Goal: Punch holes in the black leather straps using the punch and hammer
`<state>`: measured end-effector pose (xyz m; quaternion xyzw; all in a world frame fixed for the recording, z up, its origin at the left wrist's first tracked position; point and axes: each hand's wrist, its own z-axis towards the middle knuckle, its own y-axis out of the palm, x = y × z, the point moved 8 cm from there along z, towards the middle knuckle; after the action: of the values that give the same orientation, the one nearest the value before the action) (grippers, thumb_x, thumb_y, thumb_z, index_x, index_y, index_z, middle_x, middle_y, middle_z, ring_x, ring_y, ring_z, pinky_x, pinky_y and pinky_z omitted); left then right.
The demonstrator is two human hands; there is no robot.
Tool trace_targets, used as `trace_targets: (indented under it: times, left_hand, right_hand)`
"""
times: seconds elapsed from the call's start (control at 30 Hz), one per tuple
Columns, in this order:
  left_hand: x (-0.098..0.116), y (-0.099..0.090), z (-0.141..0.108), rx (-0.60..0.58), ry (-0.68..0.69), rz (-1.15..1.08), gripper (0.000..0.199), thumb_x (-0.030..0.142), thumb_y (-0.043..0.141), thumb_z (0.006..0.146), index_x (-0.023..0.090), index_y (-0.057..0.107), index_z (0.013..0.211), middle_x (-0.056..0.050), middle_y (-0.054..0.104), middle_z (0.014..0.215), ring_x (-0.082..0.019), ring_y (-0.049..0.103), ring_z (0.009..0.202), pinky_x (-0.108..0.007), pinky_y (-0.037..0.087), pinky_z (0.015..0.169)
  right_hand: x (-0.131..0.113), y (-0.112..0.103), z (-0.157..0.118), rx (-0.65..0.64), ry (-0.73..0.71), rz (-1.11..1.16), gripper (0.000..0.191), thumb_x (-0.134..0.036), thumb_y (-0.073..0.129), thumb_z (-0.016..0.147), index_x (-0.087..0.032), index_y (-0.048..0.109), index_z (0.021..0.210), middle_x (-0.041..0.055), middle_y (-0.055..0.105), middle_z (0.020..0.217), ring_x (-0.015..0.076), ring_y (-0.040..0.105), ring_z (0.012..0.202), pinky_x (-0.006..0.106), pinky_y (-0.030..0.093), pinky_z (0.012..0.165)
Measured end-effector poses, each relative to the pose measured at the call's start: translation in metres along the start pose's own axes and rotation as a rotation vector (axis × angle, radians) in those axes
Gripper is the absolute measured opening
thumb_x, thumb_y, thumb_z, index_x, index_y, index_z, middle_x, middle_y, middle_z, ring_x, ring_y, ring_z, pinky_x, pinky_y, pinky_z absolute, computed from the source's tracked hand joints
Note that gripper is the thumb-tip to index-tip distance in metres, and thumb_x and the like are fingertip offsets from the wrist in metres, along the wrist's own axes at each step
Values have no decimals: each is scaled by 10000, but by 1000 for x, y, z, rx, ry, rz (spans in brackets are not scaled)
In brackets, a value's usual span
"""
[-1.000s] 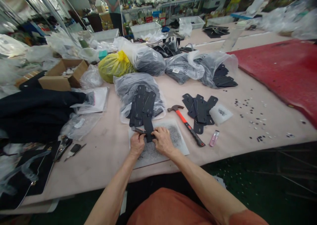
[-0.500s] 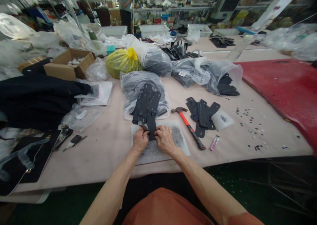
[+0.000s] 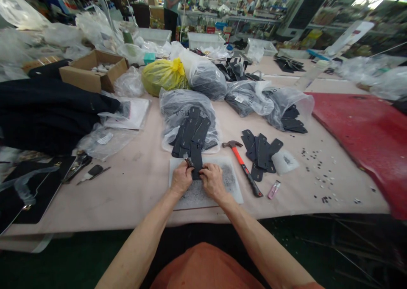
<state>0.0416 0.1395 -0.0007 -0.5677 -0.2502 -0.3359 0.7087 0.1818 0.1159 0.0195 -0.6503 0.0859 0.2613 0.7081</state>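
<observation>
A black strip [image 3: 196, 156] with rounded corners lies on a white, dark-speckled board [image 3: 229, 180]. My left hand [image 3: 182, 178] is closed around a short metal rod-like tool [image 3: 188, 161], perhaps a punch, at the strip's left edge. At its right edge, my right hand [image 3: 211, 178] pinches the strip with bent fingers. Just beyond my hands, several more black strips [image 3: 190, 130] spill from a clear plastic bag [image 3: 171, 106]. A claw hammer [image 3: 243, 166] with an orange and black handle lies right of the board.
Right of the hammer are a pile of black strips [image 3: 262, 151], a small clear bag [image 3: 284, 161] and a pink cutter [image 3: 274, 189]. Small dark bits [image 3: 324, 178] are scattered farther right, near a red sheet [image 3: 352, 127]. An open cardboard box [image 3: 85, 74] stands back left.
The view has tilted and shifted slightly. Both hands keep nearly the same place on the strip, and nothing has visibly been taken up or let go.
</observation>
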Motion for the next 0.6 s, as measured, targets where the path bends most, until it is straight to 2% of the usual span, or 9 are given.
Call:
trace_targets:
  times: [0.13,0.33,0.47,0.6]
  left_hand:
    - [1,0,0,-5,-2,-3,177,182,468,855,183,627,933,-79,690,915,-207,651,885,-296,496,811]
    - [1,0,0,-10,-5,-3,166,176,474,854,174,620,933,-83,689,912,-212,652,888,-299,497,799]
    - [1,0,-1,-12,-2,5,156,169,475,855,171,619,916,-82,689,899,-209,653,877,-298,501,789]
    - [2,0,-1,6,9,10,157,169,479,855,168,621,922,-89,691,904,-212,654,883,-306,506,798]
  right_hand:
    - [-2,2,5,-32,-37,-43,159,-189,520,882,-212,674,908,55,621,1036,226,470,972,383,296,895]
    - [-13,4,14,-110,-223,-217,189,-141,438,893,-177,622,867,89,589,915,237,433,890,398,289,885]
    - [-16,14,12,-85,-271,-298,154,-92,444,834,-150,587,845,121,552,889,258,410,873,394,313,817]
    - [-13,18,10,-13,-227,-252,147,-77,420,810,-154,545,806,128,537,874,259,414,859,381,326,765]
